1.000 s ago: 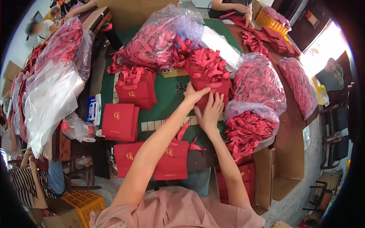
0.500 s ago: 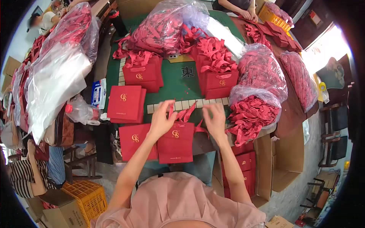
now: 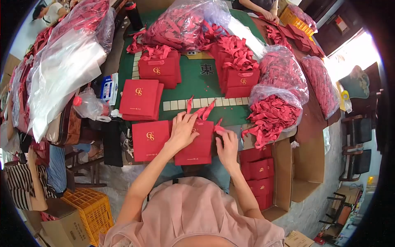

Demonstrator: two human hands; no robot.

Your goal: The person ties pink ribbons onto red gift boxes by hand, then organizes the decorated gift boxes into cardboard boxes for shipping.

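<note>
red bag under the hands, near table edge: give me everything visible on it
The red bag is a flat, folded paper-looking gift bag lying face up at the near edge of the green table. Red ribbon handles stick up from its far end. The left hand lies on its upper face, hiding most of a gold logo; the right hand holds its right edge. It overlaps a like bag to its left.
</note>
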